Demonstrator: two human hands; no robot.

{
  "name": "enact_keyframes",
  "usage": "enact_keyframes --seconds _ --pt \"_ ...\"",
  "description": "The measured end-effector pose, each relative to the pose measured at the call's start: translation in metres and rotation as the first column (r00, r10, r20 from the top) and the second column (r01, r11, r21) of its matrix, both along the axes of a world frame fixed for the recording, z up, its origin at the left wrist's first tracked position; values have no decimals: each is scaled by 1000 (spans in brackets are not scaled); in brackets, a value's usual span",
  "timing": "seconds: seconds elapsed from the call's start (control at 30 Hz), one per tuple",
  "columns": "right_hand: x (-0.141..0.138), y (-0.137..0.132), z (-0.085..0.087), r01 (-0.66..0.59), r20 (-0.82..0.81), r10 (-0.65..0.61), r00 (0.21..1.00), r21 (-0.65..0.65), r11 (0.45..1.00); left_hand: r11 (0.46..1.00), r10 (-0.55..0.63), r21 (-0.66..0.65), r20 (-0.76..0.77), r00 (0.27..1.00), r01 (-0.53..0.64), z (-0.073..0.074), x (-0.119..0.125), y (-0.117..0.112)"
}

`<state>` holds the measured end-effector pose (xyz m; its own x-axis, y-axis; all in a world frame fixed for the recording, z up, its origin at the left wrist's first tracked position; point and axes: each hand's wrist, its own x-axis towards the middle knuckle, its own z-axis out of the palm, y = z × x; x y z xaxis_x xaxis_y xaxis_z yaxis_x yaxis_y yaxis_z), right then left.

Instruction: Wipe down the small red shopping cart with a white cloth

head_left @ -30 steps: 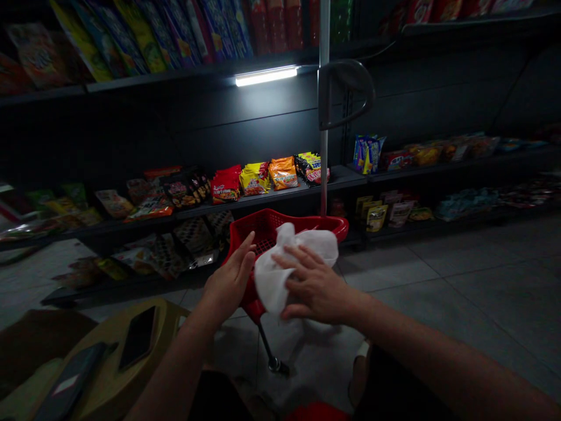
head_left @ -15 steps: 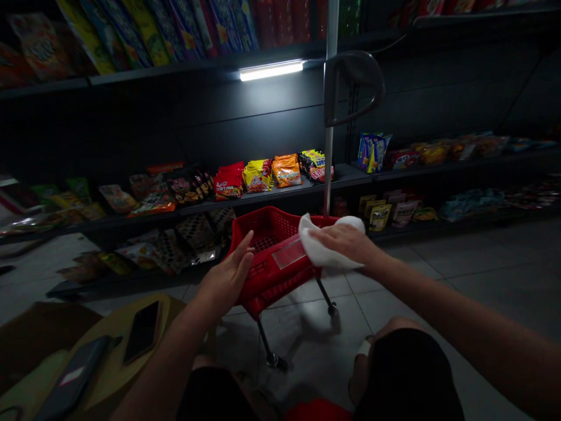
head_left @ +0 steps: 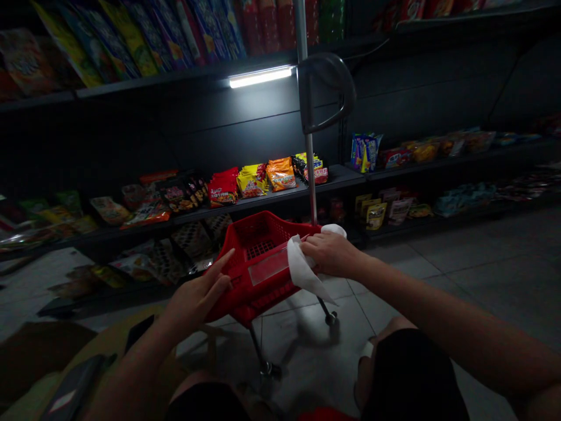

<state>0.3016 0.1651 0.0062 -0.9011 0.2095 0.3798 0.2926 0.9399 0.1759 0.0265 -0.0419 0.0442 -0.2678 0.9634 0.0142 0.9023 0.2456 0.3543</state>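
A red plastic shopping basket [head_left: 240, 279] on wheeled legs stands in front of my knees, with a clear label panel [head_left: 268, 266] on its near side. My left hand [head_left: 202, 295] rests at the basket's left corner, fingers stretched out and holding nothing. At the right corner, my right hand [head_left: 328, 252] is closed around a white cloth [head_left: 301, 270], pressed over the basket's rim. One end of the cloth hangs down the outside; another part bunches behind the knuckles. A metal pole [head_left: 310, 175] with a grey looped handle [head_left: 349, 93] rises behind the basket.
Dark shelves carry snack packets [head_left: 280, 174] in front and to both sides, under a lit tube lamp [head_left: 260, 77]. A yellowish stool-like surface [head_left: 103, 339] at lower left holds a phone [head_left: 72, 386] and another dark device. Tiled floor [head_left: 405, 257] lies right.
The basket, its pole and both hands have shifted left in view. My right hand's fingers have curled more tightly over the rim with the cloth. My left hand stays at the left corner.
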Motion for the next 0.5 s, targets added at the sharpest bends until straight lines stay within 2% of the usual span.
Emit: enact_keyframes --seconds 0.1,0.2,0.27,0.37,0.43,0.5 --pt "13 26 4 -43 19 44 999 -57 997 999 -32 -6 -3 999 32 5 0 -2" --pt "17 25 1 6 -50 -8 999 -38 999 998 -68 -1 -18 998 68 5 -3 -5" --pt "16 5 -2 58 -92 -57 994 8 998 999 -53 -7 -67 996 53 3 -8 -9" --pt "11 -39 -6 119 -137 -108 985 69 991 997 72 -11 -160 984 -75 -1 -6 -17" --pt "8 -68 -7 128 -151 -114 982 86 988 994 113 29 -161 980 -110 -3 5 -21" --pt "9 -88 -6 99 -137 -87 987 83 992 995 85 67 -155 984 -76 -4 20 -23"
